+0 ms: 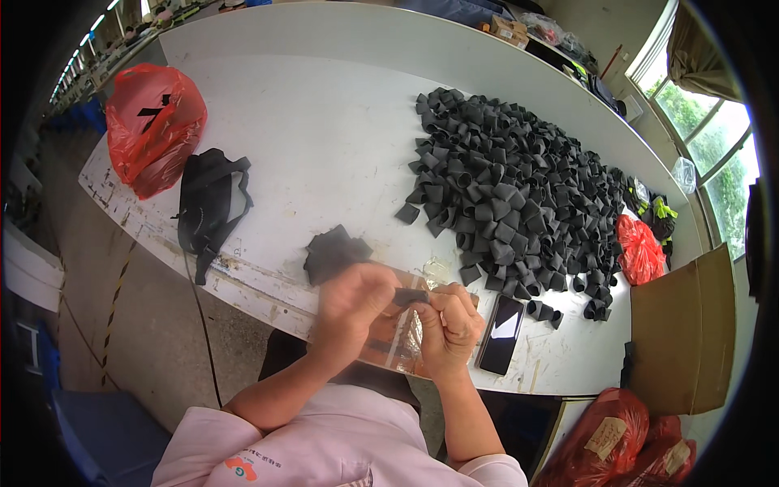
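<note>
Both my hands meet near the table's front edge over a small black fabric piece point(411, 297). My right hand point(451, 326) pinches its right end between thumb and fingers. At the other end, my left hand point(357, 299) is closed on the piece, slightly blurred, its fingertips partly hidden. Just beyond the left hand lies a small cluster of flat black fabric pieces point(334, 250). Under my hands is an orange-brown sheet point(381, 345) with clear, shiny film point(411, 334) on it. A large heap of black fabric loops point(511, 191) covers the right side of the table.
A phone point(501, 334) lies beside my right hand. On the left are a black bag point(213, 203) and a red plastic bag point(154, 126). Another red bag point(641, 247) and a cardboard sheet point(682, 333) stand at the right. A raised white panel point(357, 32) borders the table's back.
</note>
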Available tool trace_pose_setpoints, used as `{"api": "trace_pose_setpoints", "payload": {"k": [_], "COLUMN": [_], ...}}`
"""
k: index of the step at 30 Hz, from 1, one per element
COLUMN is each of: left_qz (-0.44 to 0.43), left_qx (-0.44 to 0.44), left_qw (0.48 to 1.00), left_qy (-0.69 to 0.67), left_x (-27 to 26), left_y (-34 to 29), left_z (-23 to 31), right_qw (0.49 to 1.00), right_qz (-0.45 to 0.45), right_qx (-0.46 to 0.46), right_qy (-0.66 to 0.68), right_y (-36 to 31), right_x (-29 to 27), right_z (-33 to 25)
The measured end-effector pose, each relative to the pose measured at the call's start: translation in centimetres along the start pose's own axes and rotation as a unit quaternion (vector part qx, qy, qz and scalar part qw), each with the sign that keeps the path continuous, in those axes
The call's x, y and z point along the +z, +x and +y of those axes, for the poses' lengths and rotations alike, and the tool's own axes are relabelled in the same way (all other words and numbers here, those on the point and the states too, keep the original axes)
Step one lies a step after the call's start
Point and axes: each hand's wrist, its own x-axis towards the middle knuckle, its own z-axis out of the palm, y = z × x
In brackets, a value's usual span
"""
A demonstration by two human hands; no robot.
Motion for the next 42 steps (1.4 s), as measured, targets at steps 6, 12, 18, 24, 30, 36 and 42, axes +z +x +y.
{"api": "trace_pose_setpoints", "payload": {"k": [6, 12, 18, 24, 30, 36, 42], "left_qz": [-0.097, -0.086, -0.093, -0.094, 0.05, -0.003, 0.05], "left_qx": [0.138, 0.201, 0.216, 0.221, 0.122, 0.093, 0.21], "left_qw": [0.955, 0.938, 0.932, 0.926, 0.875, 0.663, 0.818], "left_qy": [0.243, 0.269, 0.276, 0.291, 0.465, 0.743, 0.533], "left_x": [-0.4, -0.8, -1.1, -1.4, -4.7, -8.1, -7.7], "left_y": [1.8, 1.8, 2.1, 2.2, 1.7, 2.9, 0.9], "left_z": [1.7, 0.9, 0.7, -0.5, -6.2, -11.7, -9.2], "right_qw": [0.998, 0.991, 0.975, 0.968, 0.949, 0.961, 0.912], "right_qz": [-0.039, -0.093, -0.113, -0.091, -0.058, 0.028, -0.206], "right_qx": [-0.003, -0.047, -0.108, -0.113, 0.234, 0.264, 0.338], "right_qy": [-0.046, -0.084, -0.156, -0.207, 0.204, 0.078, 0.103], "right_y": [0.5, 1.2, 1.8, 1.3, 6.2, 1.0, -5.3], "right_x": [-0.6, -0.6, -0.9, -1.1, -4.2, -2.7, 0.7], "right_z": [-0.7, -0.8, -1.1, -1.2, 0.6, 1.9, 0.4]}}
